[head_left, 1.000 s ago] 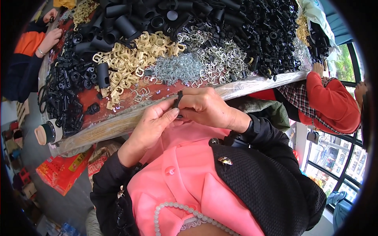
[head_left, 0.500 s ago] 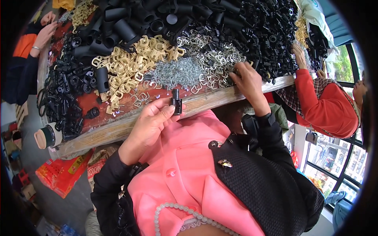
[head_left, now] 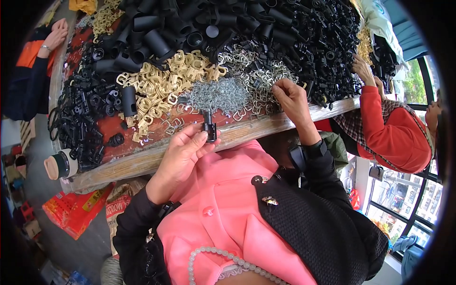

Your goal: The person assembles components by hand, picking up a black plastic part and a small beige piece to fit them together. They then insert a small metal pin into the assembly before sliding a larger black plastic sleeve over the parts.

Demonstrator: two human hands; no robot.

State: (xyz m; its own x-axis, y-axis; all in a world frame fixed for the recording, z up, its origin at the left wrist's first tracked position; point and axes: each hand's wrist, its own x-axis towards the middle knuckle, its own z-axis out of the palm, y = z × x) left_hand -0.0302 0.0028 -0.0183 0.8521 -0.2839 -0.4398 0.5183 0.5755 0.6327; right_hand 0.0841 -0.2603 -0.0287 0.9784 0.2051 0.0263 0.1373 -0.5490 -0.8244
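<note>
My left hand (head_left: 183,154) holds a small black plastic part (head_left: 209,127) upright between thumb and fingers, just in front of the wooden table edge (head_left: 142,161). My right hand (head_left: 290,97) reaches out over the table, its fingertips pinching into a heap of silver metal rings (head_left: 259,80). Beside that heap lies a pile of small grey metal springs (head_left: 216,95), and further left a pile of gold-coloured buckles (head_left: 164,83). Whether the right fingers hold a ring is hidden.
Black plastic tubes and clips (head_left: 228,23) cover the far half of the table. A person in a red sleeve (head_left: 389,128) works at the right, another person's hands (head_left: 54,35) at the far left. A tape roll (head_left: 59,164) sits at the near-left corner.
My right hand left the black part and moved up and right onto the silver ring heap. The left hand stayed, still holding the part.
</note>
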